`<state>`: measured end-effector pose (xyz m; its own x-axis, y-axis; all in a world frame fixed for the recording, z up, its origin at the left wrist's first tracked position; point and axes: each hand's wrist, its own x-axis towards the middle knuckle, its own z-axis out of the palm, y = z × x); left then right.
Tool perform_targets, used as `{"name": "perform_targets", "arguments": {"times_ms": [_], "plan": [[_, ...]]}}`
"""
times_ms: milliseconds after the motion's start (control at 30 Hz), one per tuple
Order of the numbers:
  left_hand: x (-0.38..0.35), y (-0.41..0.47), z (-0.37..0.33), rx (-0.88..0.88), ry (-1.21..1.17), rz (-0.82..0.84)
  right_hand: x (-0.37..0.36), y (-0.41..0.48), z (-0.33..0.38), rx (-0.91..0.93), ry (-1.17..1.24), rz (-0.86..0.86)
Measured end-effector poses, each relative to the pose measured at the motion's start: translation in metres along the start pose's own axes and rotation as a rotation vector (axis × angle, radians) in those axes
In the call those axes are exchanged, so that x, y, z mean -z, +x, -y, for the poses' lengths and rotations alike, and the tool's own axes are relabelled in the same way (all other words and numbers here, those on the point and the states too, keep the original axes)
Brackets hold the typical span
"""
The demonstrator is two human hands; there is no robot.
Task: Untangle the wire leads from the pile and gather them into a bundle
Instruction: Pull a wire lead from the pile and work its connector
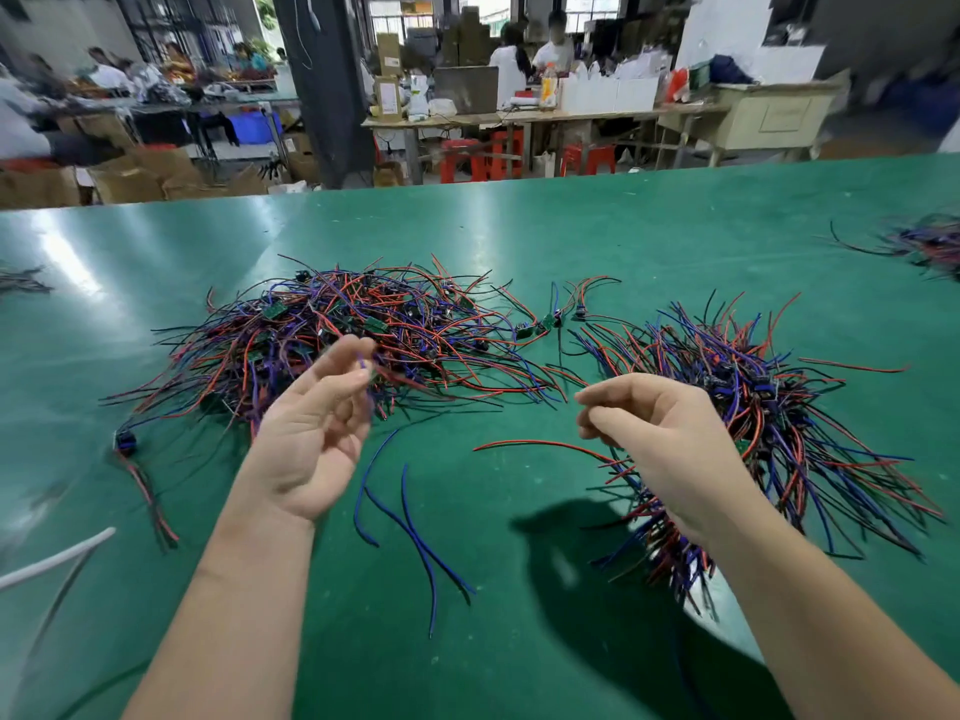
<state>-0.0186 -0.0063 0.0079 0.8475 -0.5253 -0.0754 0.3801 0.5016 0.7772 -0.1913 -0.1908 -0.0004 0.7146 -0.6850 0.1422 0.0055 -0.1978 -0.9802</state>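
Note:
A tangled pile of red, blue, purple and black wire leads (pixel 343 330) with small green boards lies on the green table (pixel 519 236), left of centre. My left hand (pixel 317 433), palm up at the pile's near edge, pinches a blurred lead with a small board between thumb and fingertips. A more orderly bundle of leads (pixel 753 407) lies at the right. My right hand (pixel 654 433) is curled at the bundle's left edge, its fingers pinching leads that hang below it, including a red one (pixel 540 445). Loose blue leads (pixel 410 527) lie between my forearms.
A few separate leads with boards (pixel 561 314) sit between the two heaps. Another wire heap (pixel 930 246) lies at the far right edge, and a white cable (pixel 57 558) at the near left. Behind the table are workbenches, red stools, boxes and people.

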Motion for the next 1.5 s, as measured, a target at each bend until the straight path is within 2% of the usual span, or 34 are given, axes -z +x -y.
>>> {"name": "perform_targets", "arguments": {"times_ms": [100,233,333,400,467,567,633,767,933,1033,1100,1200,1333,1400,1500], "plan": [[-0.019,-0.019,0.011,0.028,0.125,0.374,-0.005,-0.001,0.0,-0.066,0.13,0.037],[-0.04,-0.041,0.036,0.159,0.377,0.891,-0.008,-0.001,0.004,-0.29,0.526,0.173],[-0.044,-0.044,0.05,0.248,0.58,1.015,-0.005,-0.001,0.004,-0.256,0.584,0.196],[-0.046,-0.045,0.057,0.283,0.633,0.97,-0.003,0.0,0.004,-0.198,0.604,0.174],[-0.048,-0.044,0.064,0.303,0.642,0.815,-0.001,0.001,0.004,-0.154,0.642,0.172],[-0.051,-0.039,0.072,0.373,0.516,0.552,0.0,0.001,0.005,-0.103,0.692,0.173],[-0.054,-0.036,0.072,0.4,0.408,0.451,-0.001,0.0,0.004,-0.07,0.701,0.181],[-0.054,-0.032,0.066,0.417,0.195,0.379,-0.004,-0.004,0.004,-0.023,0.673,0.239],[-0.055,-0.03,0.067,0.279,0.087,0.24,-0.005,-0.01,0.005,-0.002,0.613,0.371],[-0.056,-0.031,0.066,0.237,-0.007,0.247,-0.006,-0.011,0.007,-0.052,0.56,0.412],[-0.057,-0.032,0.065,0.194,-0.018,0.248,-0.007,-0.008,0.006,-0.143,0.596,0.342],[-0.056,-0.032,0.068,0.079,0.151,0.211,-0.006,0.0,-0.001,-0.202,0.474,0.069],[-0.056,-0.036,0.068,-0.089,0.324,0.179,-0.002,0.004,-0.007,-0.032,0.141,-0.102],[-0.054,-0.038,0.07,-0.232,0.516,0.168,-0.002,0.001,-0.005,0.091,0.023,-0.06],[-0.049,-0.038,0.074,-0.412,0.813,0.149,-0.01,-0.007,0.0,0.114,0.158,0.175]]}}
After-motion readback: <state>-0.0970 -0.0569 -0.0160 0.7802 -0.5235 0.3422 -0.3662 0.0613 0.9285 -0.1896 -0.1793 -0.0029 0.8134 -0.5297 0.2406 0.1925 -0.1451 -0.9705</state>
